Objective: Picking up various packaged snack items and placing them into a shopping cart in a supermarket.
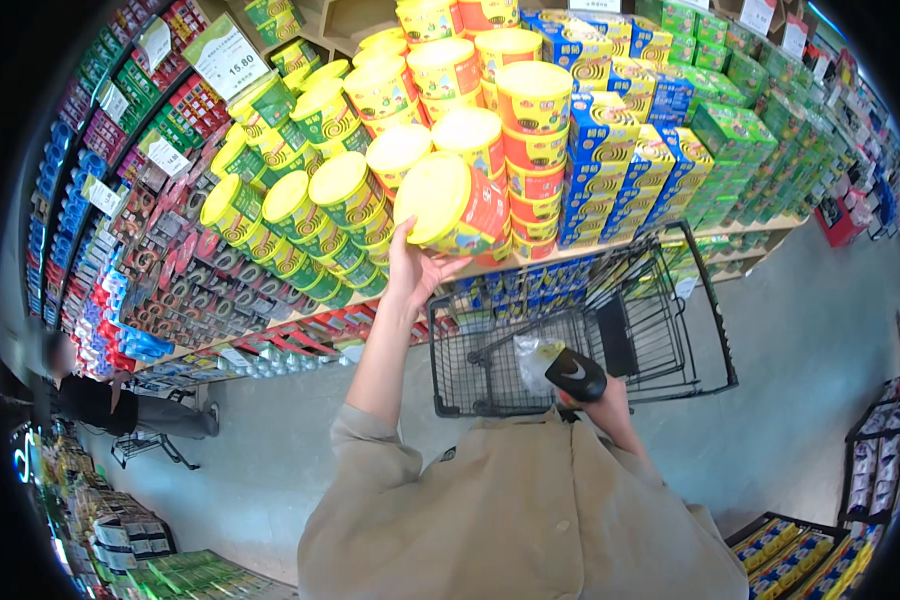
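Observation:
My left hand (416,272) grips a round tub (440,205) with a yellow lid and a red, printed side. The thumb lies at the lid's rim and the fingers reach under the tub. It is tilted, with its lid toward me, in front of stacked tubs (534,105) of the same kind on the shelf. My right hand (608,408) is closed on a black handheld scanner (576,374) above the shopping cart. The scanner's head covers part of the fingers. Behind it, a clear plastic bag (536,360) lies in the black wire cart (454,385).
Green tubs with yellow lids (348,190) stand left of the red ones. Blue boxes with coil pictures (598,165) and green boxes (735,130) fill the right. At far left, another person (100,402) stands by a small cart (155,448). Low racks (790,555) border the aisle at lower right.

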Demonstrator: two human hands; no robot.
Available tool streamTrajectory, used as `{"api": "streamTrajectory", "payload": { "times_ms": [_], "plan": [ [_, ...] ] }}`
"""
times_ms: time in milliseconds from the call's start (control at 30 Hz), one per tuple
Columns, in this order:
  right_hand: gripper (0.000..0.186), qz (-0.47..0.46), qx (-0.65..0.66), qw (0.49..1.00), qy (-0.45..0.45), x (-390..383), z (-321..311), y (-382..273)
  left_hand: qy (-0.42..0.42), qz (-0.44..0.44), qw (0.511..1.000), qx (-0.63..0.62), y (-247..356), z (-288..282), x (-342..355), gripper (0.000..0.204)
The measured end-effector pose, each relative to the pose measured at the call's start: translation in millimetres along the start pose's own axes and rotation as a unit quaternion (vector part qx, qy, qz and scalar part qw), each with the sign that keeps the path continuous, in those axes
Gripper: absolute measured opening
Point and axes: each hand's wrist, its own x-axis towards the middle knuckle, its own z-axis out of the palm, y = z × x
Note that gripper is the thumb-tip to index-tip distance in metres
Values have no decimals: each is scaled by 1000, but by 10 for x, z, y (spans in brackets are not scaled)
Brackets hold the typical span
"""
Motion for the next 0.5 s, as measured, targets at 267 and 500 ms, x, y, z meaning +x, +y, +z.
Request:
{"api": "streamTrajectory", "payload": {
  "times_ms": [267, 500],
  "plan": [
    [33, -12, -2, 1000, -1, -2, 42, -78, -12, -67, 997, -27, -767, -824, -764, 74],
    [32, 12, -31, 999, -3, -50, 97, -103, 39, -121, 988, -88, -1387, -1095, -1268, 72]
  ]
}}
